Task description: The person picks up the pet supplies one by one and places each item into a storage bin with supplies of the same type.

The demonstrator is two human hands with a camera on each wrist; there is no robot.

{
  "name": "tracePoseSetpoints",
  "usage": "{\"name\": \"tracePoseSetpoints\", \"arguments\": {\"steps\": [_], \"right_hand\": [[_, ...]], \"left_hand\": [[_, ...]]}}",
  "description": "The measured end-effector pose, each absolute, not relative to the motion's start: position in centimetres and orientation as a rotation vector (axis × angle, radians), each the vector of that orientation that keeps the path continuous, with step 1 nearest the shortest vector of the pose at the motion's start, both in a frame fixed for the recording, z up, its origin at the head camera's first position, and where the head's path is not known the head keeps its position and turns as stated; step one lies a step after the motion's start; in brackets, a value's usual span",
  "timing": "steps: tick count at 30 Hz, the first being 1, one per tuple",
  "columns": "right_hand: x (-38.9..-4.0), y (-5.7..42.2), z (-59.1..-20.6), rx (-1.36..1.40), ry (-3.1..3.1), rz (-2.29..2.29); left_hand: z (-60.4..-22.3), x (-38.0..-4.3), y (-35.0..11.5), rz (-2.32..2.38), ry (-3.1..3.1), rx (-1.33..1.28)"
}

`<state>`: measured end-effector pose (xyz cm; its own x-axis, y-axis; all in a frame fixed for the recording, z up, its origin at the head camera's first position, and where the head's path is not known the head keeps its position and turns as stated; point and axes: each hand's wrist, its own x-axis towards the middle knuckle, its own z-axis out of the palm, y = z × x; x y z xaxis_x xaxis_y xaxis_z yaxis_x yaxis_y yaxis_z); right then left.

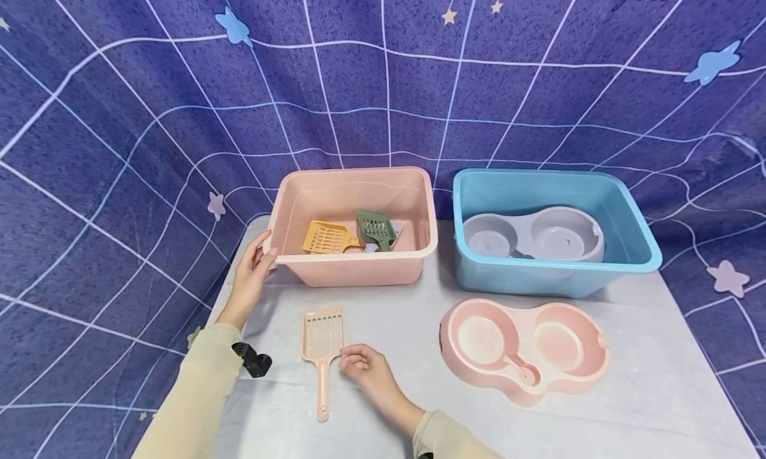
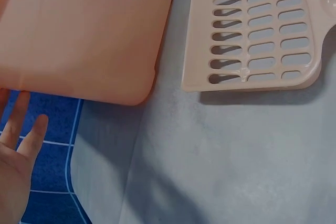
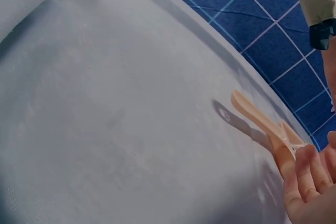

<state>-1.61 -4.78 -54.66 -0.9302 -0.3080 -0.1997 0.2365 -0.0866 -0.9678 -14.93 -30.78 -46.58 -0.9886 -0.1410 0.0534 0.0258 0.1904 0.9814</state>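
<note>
Here: left hand (image 1: 250,273) at the pink tub (image 1: 362,273), right hand (image 1: 372,374) at the peach scoop (image 1: 323,361)

The peach scoop is in front of the pink tub, its slotted head toward the tub and its handle pointing back toward the person. The right hand is beside it on the right, fingers loosely bent, the index fingertip at the edge where the head narrows to the handle. Whether those fingers grasp the scoop or merely touch it, I cannot tell.

The left hand is at the front left corner of the pink tub. Its fingers are extended and reach the rim, relaxed rather than clenched, with the thumb near the corner.

Inside the tub lie a yellow scoop (image 1: 326,231) and a green scoop (image 1: 376,227), the green one farther right. To the right, a blue tub (image 1: 538,281) stands on the bench (image 1: 395,319), holding a grey double bowl (image 1: 524,231). In front of it rests a pink double bowl (image 1: 526,332), well apart from the peach scoop. Behind hangs a purple-blue cloth (image 1: 359,80) with stars.
</note>
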Motion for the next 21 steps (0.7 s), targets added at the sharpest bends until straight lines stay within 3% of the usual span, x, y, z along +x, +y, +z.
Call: {"name": "tracePoseSetpoints", "arguments": {"steps": [21], "right_hand": [[-0.4,-6.5,-55.6,-0.015,1.830,-1.957]], "left_hand": [[-46.7,-15.0,-30.8,-1.923,-2.347,0.177]]}}
